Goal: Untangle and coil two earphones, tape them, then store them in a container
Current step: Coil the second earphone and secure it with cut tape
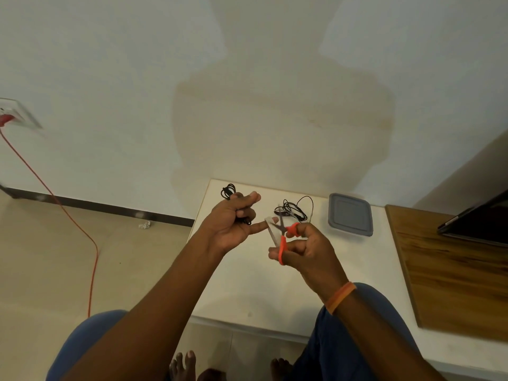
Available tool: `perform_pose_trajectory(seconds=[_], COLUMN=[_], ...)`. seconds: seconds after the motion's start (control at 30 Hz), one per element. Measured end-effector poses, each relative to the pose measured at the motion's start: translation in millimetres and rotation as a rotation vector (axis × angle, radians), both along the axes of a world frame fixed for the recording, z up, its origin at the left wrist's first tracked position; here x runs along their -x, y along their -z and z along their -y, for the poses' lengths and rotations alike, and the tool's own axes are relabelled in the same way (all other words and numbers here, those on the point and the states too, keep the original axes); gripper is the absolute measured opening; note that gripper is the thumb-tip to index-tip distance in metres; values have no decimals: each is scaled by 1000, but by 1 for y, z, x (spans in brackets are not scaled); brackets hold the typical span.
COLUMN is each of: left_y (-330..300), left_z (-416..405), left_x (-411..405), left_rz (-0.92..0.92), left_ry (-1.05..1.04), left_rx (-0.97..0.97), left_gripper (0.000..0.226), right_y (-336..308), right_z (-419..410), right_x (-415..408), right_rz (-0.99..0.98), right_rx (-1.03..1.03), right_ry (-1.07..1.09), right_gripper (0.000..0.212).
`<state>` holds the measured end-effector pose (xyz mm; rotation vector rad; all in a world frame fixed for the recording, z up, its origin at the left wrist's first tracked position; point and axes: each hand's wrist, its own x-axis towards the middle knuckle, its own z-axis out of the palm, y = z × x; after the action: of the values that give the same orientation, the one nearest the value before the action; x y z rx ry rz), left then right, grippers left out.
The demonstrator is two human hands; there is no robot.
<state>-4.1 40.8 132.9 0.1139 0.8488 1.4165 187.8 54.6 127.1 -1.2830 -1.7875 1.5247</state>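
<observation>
The left hand [233,221] half hides the coiled earphone [228,191] it clutches; the right hand [305,248] grips scissors [283,237]. A lidded container [350,215], contents unseen, sits near the table's [247,284] far edge.

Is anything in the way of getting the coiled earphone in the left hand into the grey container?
Yes: the container has its lid on, so the coiled earphone in the left hand cannot go in yet. The second earphone lies loose on the white table between them. The right hand holds scissors.
</observation>
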Motion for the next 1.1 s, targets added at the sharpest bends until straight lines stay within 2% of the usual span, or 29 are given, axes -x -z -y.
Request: perform_pose_trajectory(seconds=[0.3, 0.43, 0.63, 0.83, 0.97, 1.1], left_y=[-5, -6, -8, -9, -10, -10], left_z=[4, 4, 4, 4, 6, 5], left_x=[14, 13, 6, 3, 2, 5], left_rz=[80, 95, 3, -11, 14, 65], left_ry=[8, 8, 143, 146, 150, 144], left_rx=[-11, -22, -77, -133, -195, -205], left_gripper=[31, 31, 27, 27, 26, 14], right_y=[6, 7, 0, -6, -5, -7], right_z=[2, 0, -1, -6, 1, 2], right_x=[-9, -8, -18, -23, -15, -16], right_rz=[213, 360, 275, 263, 153, -3], right_rx=[-191, -262, -187, -134, 26, 96], right_ry=[-314, -408, -312, -285, -318, -261], right_gripper=[34, 44, 59, 65, 57, 45])
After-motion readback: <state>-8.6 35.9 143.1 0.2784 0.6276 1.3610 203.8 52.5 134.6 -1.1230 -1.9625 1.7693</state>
